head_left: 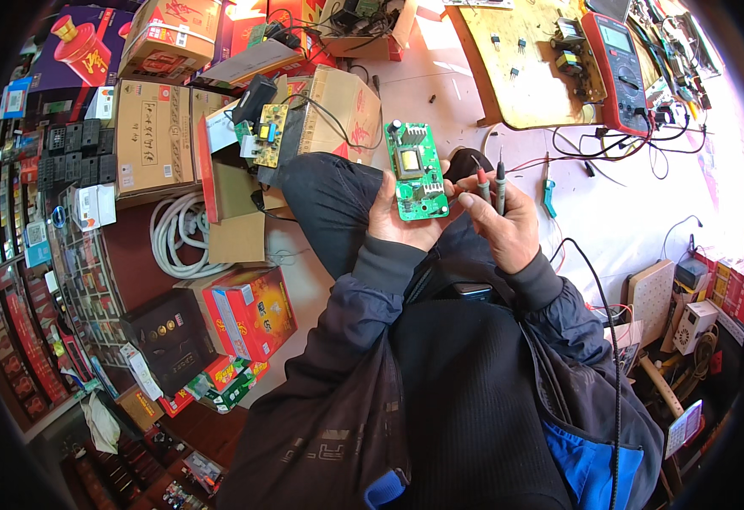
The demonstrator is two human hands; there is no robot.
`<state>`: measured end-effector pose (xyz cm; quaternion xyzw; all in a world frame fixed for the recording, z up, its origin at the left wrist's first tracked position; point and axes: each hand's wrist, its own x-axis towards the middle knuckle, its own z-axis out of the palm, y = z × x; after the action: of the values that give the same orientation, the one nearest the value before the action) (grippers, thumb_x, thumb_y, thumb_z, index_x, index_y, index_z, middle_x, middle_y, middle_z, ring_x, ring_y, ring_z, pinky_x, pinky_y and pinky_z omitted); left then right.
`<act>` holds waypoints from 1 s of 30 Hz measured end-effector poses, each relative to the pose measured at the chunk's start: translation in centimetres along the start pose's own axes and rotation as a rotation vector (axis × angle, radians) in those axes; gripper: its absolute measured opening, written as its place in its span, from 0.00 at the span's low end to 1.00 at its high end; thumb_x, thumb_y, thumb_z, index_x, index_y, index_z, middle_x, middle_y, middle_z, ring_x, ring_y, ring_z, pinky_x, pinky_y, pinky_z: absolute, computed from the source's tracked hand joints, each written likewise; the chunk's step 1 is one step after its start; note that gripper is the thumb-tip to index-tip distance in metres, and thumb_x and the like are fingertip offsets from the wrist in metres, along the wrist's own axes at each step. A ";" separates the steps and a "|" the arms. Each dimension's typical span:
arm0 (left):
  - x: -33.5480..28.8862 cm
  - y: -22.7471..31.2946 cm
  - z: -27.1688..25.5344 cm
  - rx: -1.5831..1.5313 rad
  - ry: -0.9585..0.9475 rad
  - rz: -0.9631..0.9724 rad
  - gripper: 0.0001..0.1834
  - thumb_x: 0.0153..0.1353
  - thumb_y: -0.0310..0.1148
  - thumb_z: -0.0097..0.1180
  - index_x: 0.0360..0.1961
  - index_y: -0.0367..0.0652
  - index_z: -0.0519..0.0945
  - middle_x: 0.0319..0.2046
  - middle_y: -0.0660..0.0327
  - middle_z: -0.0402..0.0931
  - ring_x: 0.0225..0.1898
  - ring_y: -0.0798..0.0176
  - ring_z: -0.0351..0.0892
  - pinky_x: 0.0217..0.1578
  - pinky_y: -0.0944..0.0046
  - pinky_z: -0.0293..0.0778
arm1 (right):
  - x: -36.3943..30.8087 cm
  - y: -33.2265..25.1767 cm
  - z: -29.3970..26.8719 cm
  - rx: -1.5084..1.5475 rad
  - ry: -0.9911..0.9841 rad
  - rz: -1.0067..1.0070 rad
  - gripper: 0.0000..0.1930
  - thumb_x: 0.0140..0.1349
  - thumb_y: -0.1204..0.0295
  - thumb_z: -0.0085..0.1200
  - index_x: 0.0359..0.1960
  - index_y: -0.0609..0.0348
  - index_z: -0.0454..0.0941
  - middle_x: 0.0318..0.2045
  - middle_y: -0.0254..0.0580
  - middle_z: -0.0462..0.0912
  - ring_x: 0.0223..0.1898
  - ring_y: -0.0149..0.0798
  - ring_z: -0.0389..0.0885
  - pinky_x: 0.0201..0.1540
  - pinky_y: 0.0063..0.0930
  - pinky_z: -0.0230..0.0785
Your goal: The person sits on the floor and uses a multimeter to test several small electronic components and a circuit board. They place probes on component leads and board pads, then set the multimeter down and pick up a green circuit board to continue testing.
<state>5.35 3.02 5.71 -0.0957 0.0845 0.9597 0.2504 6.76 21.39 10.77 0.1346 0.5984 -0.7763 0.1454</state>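
Green circuit board (414, 171) stands upright in the left hand (399, 219), fingers closed around its lower edge. Just beside it, the right hand (508, 225) grips red and black meter probes (492, 183), tips up.

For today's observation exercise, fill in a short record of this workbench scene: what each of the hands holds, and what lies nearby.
left hand: holds a green circuit board, component side up
right hand: grips two meter probes, one red, one black, tips pointing up
multimeter: red, lying on a wooden board ahead to the right
cardboard boxes: stacked to the left
white hose: coiled on the floor
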 end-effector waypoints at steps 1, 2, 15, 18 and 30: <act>0.0 0.0 0.0 -0.002 0.003 0.002 0.47 0.67 0.67 0.56 0.68 0.33 0.72 0.52 0.47 0.84 0.59 0.47 0.82 0.67 0.38 0.69 | 0.0 0.0 0.0 -0.007 -0.001 -0.001 0.14 0.68 0.71 0.66 0.53 0.60 0.82 0.31 0.26 0.80 0.28 0.21 0.70 0.31 0.19 0.65; 0.0 0.0 -0.1 -0.005 0.007 0.004 0.47 0.67 0.67 0.56 0.68 0.33 0.71 0.52 0.47 0.84 0.59 0.46 0.82 0.67 0.38 0.69 | 0.0 -0.1 0.0 -0.019 -0.002 0.005 0.14 0.69 0.71 0.66 0.53 0.60 0.82 0.30 0.25 0.79 0.28 0.21 0.70 0.31 0.19 0.64; -1.1 11.2 -2.0 0.218 0.186 0.263 0.34 0.75 0.60 0.48 0.62 0.39 0.75 0.50 0.47 0.83 0.51 0.45 0.85 0.43 0.49 0.85 | 0.1 -0.4 0.9 -0.104 0.052 0.046 0.09 0.69 0.73 0.63 0.48 0.63 0.84 0.25 0.26 0.77 0.23 0.20 0.70 0.28 0.17 0.62; -2.2 19.0 -5.8 0.340 0.351 0.378 0.32 0.75 0.60 0.48 0.60 0.41 0.76 0.49 0.46 0.83 0.49 0.44 0.85 0.36 0.50 0.84 | 0.3 -0.2 1.4 -0.132 0.007 -0.002 0.09 0.70 0.72 0.63 0.47 0.63 0.84 0.24 0.26 0.77 0.23 0.20 0.70 0.27 0.17 0.61; -3.8 35.1 -18.3 0.412 0.645 0.341 0.39 0.73 0.67 0.44 0.67 0.44 0.74 0.56 0.46 0.82 0.52 0.42 0.85 0.30 0.59 0.76 | 0.0 -1.0 1.9 -0.175 -0.036 -0.060 0.09 0.69 0.71 0.63 0.47 0.62 0.84 0.27 0.25 0.78 0.27 0.21 0.72 0.33 0.20 0.66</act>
<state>-6.19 -32.78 -7.14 -0.3238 0.3633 0.8714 0.0625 6.35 19.76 12.14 0.0895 0.6650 -0.7274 0.1437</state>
